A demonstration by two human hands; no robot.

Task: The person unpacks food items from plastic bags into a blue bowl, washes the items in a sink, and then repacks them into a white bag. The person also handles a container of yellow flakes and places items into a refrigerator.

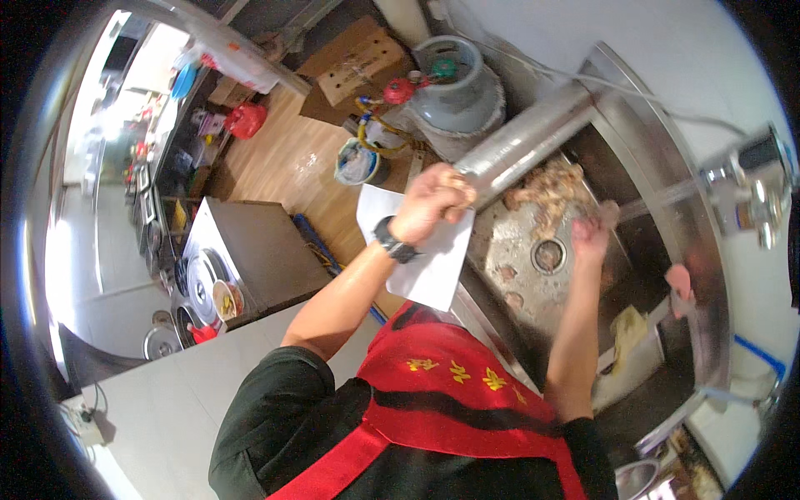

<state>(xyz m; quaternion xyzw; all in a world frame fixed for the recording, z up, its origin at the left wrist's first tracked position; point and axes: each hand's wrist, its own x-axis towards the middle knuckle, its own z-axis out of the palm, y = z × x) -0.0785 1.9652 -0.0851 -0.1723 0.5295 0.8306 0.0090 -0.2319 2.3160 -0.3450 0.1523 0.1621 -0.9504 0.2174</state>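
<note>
My left hand (434,203), with a black watch on its wrist, is raised over the near-left rim of a stainless-steel sink (481,340). Its fingers are curled around a small tan piece (459,186), probably meat or bone. Beneath that hand lies a white sheet (431,275), partly covered by the wrist. My right hand (589,236) is down in the basin and blurred by motion; whether it grips anything is unclear. Beside it a heap of brownish meat pieces (553,187) lies on the wet basin floor. The round drain (549,256) sits just left of this hand, with a few scraps near it.
A grey gas cylinder (453,100) with a red regulator stands beyond the sink, near a lined bucket (359,162) and cardboard boxes (353,69). A faucet (753,187) is on the right wall. A yellowish cloth (628,331) hangs over a white container (631,372). A steel cabinet (269,247) stands left.
</note>
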